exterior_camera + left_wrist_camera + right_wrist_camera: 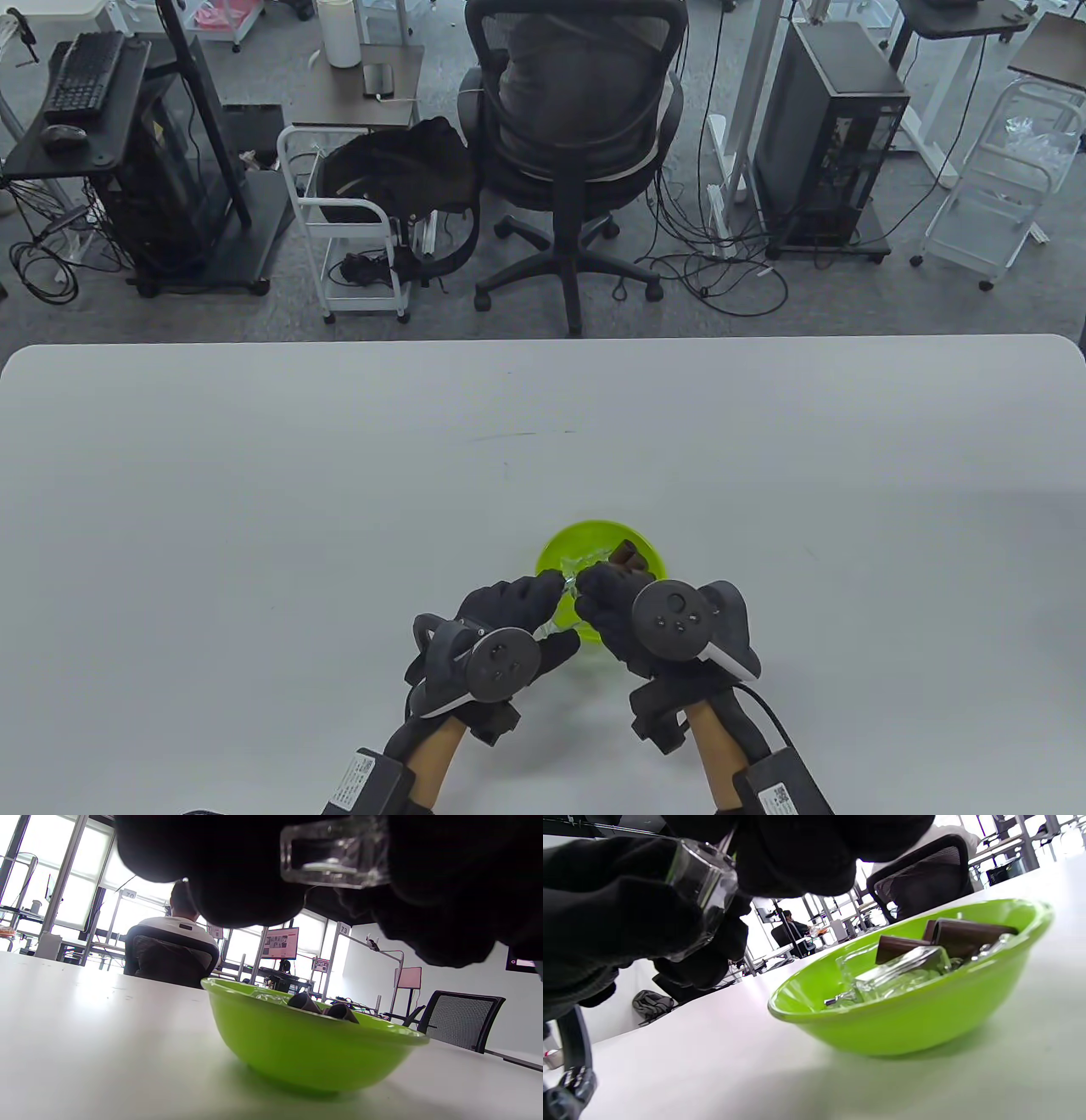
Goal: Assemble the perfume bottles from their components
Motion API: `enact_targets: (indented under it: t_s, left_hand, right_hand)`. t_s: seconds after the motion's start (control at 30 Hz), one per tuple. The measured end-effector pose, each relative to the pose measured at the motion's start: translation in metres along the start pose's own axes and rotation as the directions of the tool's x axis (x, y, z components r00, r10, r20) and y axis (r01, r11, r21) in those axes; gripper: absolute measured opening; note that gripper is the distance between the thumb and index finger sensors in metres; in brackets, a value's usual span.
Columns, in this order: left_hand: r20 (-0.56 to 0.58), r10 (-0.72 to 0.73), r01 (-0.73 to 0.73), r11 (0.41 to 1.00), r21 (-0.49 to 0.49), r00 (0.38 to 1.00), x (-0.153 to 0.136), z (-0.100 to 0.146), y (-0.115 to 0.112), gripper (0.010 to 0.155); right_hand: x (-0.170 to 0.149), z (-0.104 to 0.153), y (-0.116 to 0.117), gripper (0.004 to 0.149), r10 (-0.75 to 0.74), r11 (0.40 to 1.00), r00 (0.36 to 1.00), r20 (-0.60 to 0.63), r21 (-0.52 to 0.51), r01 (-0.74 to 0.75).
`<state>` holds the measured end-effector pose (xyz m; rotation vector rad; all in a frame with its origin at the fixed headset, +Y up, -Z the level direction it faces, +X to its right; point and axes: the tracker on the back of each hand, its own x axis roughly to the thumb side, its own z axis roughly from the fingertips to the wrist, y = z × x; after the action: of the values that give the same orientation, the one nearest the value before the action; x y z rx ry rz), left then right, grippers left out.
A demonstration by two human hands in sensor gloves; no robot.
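Note:
Both gloved hands meet just in front of a lime-green bowl [649,556] near the table's front edge. My left hand [547,594] grips a clear glass perfume bottle [567,584], which shows close up as a clear block [335,855] in the left wrist view. My right hand [594,590] has its fingers curled onto the bottle's [700,891] other end; what they pinch there is hidden. In the bowl [925,1018] lie more clear bottles [903,974] and dark brown caps [971,931].
The white table [254,509] stretches wide to the left, right and back of the bowl. Beyond its far edge stand an office chair [577,136] with a seated person, a white cart [356,229] and computer towers.

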<state>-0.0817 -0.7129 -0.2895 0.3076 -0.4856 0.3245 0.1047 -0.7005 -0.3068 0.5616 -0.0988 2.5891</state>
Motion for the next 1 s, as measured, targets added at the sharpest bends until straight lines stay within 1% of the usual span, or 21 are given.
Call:
enact_targets:
  t_s: [0.07, 0.13, 0.2, 0.27, 0.33, 0.37, 0.4, 0.43, 0.47, 0.53, 0.63, 0.7, 0.87, 1.0]
  left_hand:
    - [-0.009, -0.028, 0.028, 0.999, 0.022, 1.0, 0.003, 0.0, 0.001, 0.075]
    - [-0.021, -0.069, 0.07, 0.997, 0.041, 0.997, 0.006, 0.001, 0.003, 0.075]
    - [-0.038, -0.084, 0.086, 0.995, 0.053, 0.996, 0.005, 0.001, 0.004, 0.074]
    - [-0.046, -0.063, 0.066, 0.997, 0.051, 0.997, 0.002, 0.0, 0.005, 0.074]
    - [-0.063, -0.032, 0.035, 0.998, 0.044, 0.997, -0.003, 0.0, 0.004, 0.074]
    - [-0.079, -0.026, 0.03, 0.999, 0.044, 0.997, -0.007, 0.001, 0.004, 0.074]
    - [-0.088, -0.021, 0.025, 0.999, 0.044, 0.996, -0.01, 0.001, 0.004, 0.074]
    - [-0.101, -0.007, 0.012, 0.999, 0.042, 0.995, -0.013, 0.001, 0.004, 0.074]
    - [-0.108, 0.007, -0.002, 0.999, 0.043, 0.994, -0.016, 0.001, 0.004, 0.074]
    - [-0.117, 0.025, -0.019, 0.999, 0.046, 0.993, -0.018, 0.001, 0.005, 0.074]
    - [-0.118, 0.023, -0.018, 0.999, 0.043, 0.993, -0.018, 0.001, 0.005, 0.074]
    - [-0.118, 0.017, -0.013, 0.999, 0.04, 0.993, -0.018, 0.001, 0.005, 0.074]
    - [-0.124, 0.018, -0.014, 0.999, 0.031, 0.992, -0.018, 0.002, 0.005, 0.074]
    - [-0.129, 0.014, -0.011, 1.0, 0.028, 0.992, -0.018, 0.003, 0.006, 0.074]
  right_hand:
    - [0.0, 0.0, 0.0, 0.053, -0.074, 0.997, 0.997, -0.036, -0.028, 0.073]
    - [-0.001, -0.001, 0.001, 0.053, -0.124, 0.992, 0.99, -0.068, -0.02, 0.122]
    - [-0.004, -0.001, 0.001, 0.052, -0.144, 0.99, 0.988, -0.06, -0.022, 0.143]
    - [-0.006, -0.001, -0.003, 0.052, -0.139, 0.99, 0.989, -0.058, -0.008, 0.139]
    - [-0.008, 0.002, -0.013, 0.059, -0.082, 0.995, 0.995, -0.058, -0.068, 0.078]
    - [-0.012, 0.005, -0.021, 0.06, -0.015, 0.99, 0.997, -0.076, -0.142, 0.004]
    - [-0.013, 0.007, -0.023, 0.059, 0.015, 0.986, 0.996, -0.085, -0.164, -0.029]
    - [-0.018, 0.009, -0.027, 0.058, 0.119, 0.972, 0.986, -0.113, -0.187, -0.139]
    - [-0.023, 0.01, -0.027, 0.058, 0.194, 0.961, 0.971, -0.137, -0.174, -0.217]
    - [-0.03, 0.009, -0.022, 0.058, 0.313, 0.937, 0.935, -0.167, -0.105, -0.333]
    - [-0.037, 0.002, -0.006, 0.058, 0.433, 0.897, 0.882, -0.187, -0.004, -0.441]
    - [-0.037, -0.004, 0.002, 0.059, 0.507, 0.861, 0.839, -0.196, 0.062, -0.505]
    - [-0.029, -0.017, 0.017, 0.059, 0.621, 0.784, 0.759, -0.195, 0.161, -0.6]
    - [-0.029, -0.025, 0.022, 0.059, 0.656, 0.753, 0.727, -0.201, 0.234, -0.615]
